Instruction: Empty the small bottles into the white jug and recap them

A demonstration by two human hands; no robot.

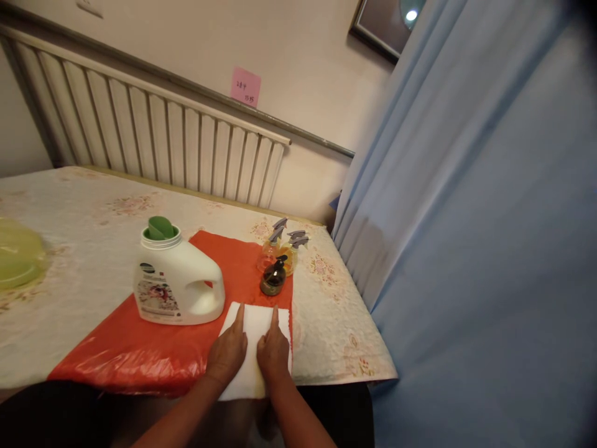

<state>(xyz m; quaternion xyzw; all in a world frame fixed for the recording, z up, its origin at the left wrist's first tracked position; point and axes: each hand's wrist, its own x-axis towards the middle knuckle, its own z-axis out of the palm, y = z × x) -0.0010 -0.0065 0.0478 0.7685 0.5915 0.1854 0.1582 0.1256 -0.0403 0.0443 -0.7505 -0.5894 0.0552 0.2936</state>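
Hung far right of the white jug [163,280], blue curtain [448,205]. Spread around the jug, flowered tablecloth [329,330]; directly under the jug, red sheet [144,364]. Laid flat just right of the jug, white cloth [255,333]. Resting on that cloth, left hand [228,351] nearer the jug, right hand [274,351] farther, index fingers straight, others curled; cannot tell whether pinching it. Right of the jug, dark pump bottle [273,280]; in the jug's mouth, green cap [160,228].
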